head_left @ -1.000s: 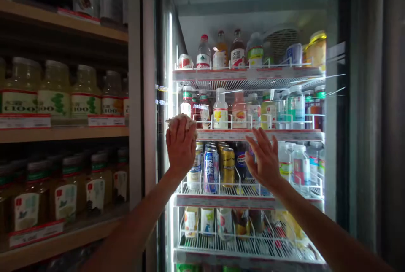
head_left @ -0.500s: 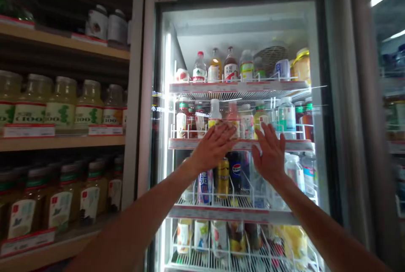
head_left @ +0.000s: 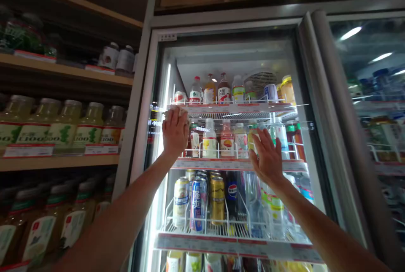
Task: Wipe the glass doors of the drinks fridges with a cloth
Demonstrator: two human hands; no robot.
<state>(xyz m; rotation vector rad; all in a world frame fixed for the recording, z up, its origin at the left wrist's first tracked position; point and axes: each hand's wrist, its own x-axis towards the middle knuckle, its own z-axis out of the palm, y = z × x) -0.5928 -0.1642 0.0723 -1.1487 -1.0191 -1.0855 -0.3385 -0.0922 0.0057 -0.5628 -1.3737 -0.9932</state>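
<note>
My left hand [head_left: 175, 135] presses a crumpled, pale cloth [head_left: 183, 114] against the upper left part of the fridge's glass door [head_left: 228, 55]. Its fingers lie over the cloth, and most of the cloth is hidden beneath them. To the right, my right hand [head_left: 267, 154] is raised at the glass with its fingers spread and nothing held. Whether its palm touches the glass, I cannot tell. Behind the door, bottles such as a white-capped one with a yellow label [head_left: 209, 141] stand on a wire shelf between my hands.
Drink cans, including a gold can [head_left: 217, 200], fill a lower fridge shelf. A long metal door handle [head_left: 335, 116] runs down the right side, beside a second glass door [head_left: 376, 107]. Wooden shelves [head_left: 63, 160] with rows of bottled drinks stand at the left.
My left hand has moved left and up across the glass with the cloth. My right hand stays at nearly the same place. The view has tilted upward.
</note>
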